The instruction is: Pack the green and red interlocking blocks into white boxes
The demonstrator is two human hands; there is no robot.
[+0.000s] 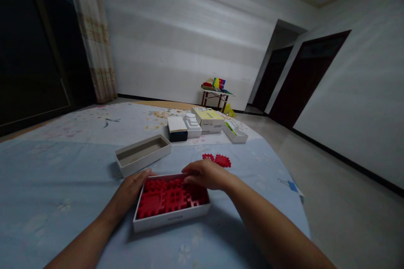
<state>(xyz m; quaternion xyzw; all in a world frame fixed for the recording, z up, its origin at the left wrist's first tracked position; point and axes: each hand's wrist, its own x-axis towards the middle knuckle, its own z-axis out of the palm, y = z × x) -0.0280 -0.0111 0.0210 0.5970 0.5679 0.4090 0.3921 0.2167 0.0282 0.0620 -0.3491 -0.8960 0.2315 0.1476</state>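
Observation:
A shallow white box (172, 219) lies on the cloth in front of me, filled with red notched plastic pieces (174, 198). My left hand (133, 189) is at the box's left side, its fingers wrapped round the far left corner. Across the far right part of the box reaches my right hand (205, 173), fingers bent over the far wall and thumb on the inner side near the red pieces. The hand covers some pieces there. Just beyond it, two loose red notched pieces, a frame-like one (208, 156) and a solid one (223, 160), lie flat on the cloth.
An open white tray (142, 155) sits beyond my left hand. Farther back stand a dark box (177, 129), a white moulded object (192, 125), a yellow-and-white box (208, 119) and another white tray (235, 132). A blue binder clip (292, 185) grips the table's right edge.

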